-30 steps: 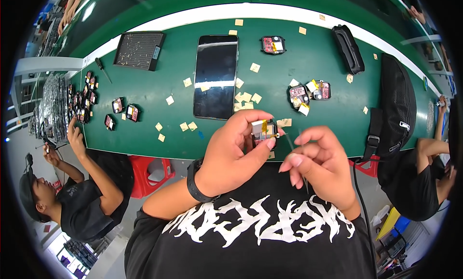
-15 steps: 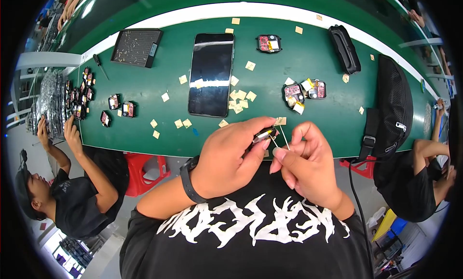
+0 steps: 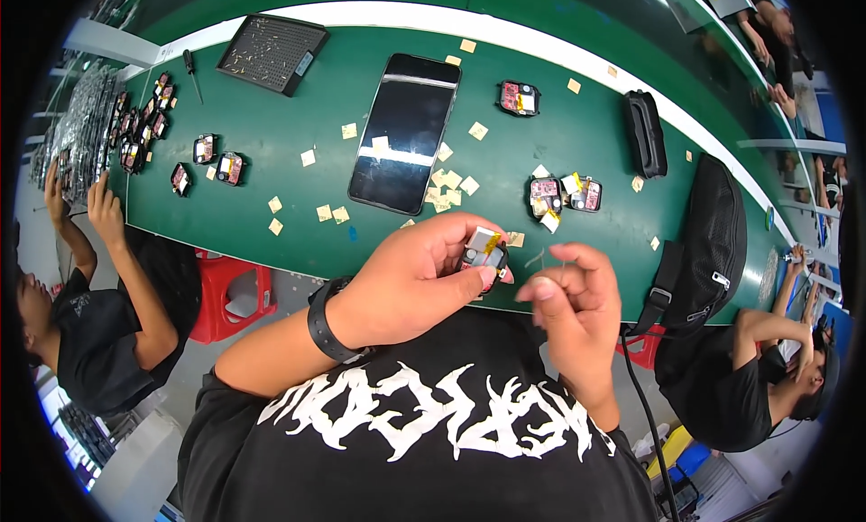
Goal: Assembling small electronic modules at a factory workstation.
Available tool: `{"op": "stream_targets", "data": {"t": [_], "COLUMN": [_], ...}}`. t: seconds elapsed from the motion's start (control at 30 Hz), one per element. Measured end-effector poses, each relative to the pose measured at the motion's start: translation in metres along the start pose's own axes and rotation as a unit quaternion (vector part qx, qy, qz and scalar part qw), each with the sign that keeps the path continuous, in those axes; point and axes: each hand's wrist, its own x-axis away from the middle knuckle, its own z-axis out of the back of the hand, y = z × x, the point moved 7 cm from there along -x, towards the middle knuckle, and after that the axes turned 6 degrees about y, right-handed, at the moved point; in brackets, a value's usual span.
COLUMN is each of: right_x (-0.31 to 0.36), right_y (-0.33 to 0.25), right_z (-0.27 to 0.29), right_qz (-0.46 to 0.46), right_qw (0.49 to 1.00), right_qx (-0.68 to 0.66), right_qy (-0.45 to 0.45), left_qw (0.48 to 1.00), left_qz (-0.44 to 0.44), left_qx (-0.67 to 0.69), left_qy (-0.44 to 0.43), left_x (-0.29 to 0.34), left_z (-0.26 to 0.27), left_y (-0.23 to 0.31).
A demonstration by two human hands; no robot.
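Observation:
My left hand (image 3: 406, 274), with a black band on its wrist, is closed around a small black watch-like casing (image 3: 475, 259). A silvery battery pouch with yellow tape lies at its open face; my thumb presses on the lower side. To its right and apart from it, my right hand (image 3: 582, 319) is closed in a pinch. A thin, pale, strip-like piece (image 3: 538, 257) shows at its fingertips, too blurred to name exactly. Just beyond my hands lie two open casings (image 3: 545, 195) side by side, with red circuit boards and battery pouches.
A black phone (image 3: 406, 129), scattered beige square stickers (image 3: 478, 131) and another casing (image 3: 519, 99) lie on the green table. Left are a screw tray (image 3: 271, 53), a screwdriver (image 3: 190, 66) and more casings. A black case (image 3: 644, 134) and bag (image 3: 708, 242) lie right. People sit at both sides.
My right hand has drawn away from the casing with the thin piece. The casing has been turned so its battery side shows. The whole view has tilted.

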Motion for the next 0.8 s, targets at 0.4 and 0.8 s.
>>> {"op": "stream_targets", "data": {"t": [0.4,0.8], "right_x": [-0.02,-0.006], "right_y": [-0.027,-0.005], "right_z": [-0.013,-0.009], "right_qz": [0.101,0.03], "right_qw": [0.984,0.998], "right_qx": [0.14,0.057], "right_qy": [-0.051,0.006], "left_qw": [0.982,0.958], "left_qz": [-0.013,-0.061], "left_qx": [-0.188,-0.279], "left_qy": [-0.001,-0.007], "left_x": [0.005,0.001], "left_z": [-0.011,-0.011], "left_y": [0.014,0.016]}}
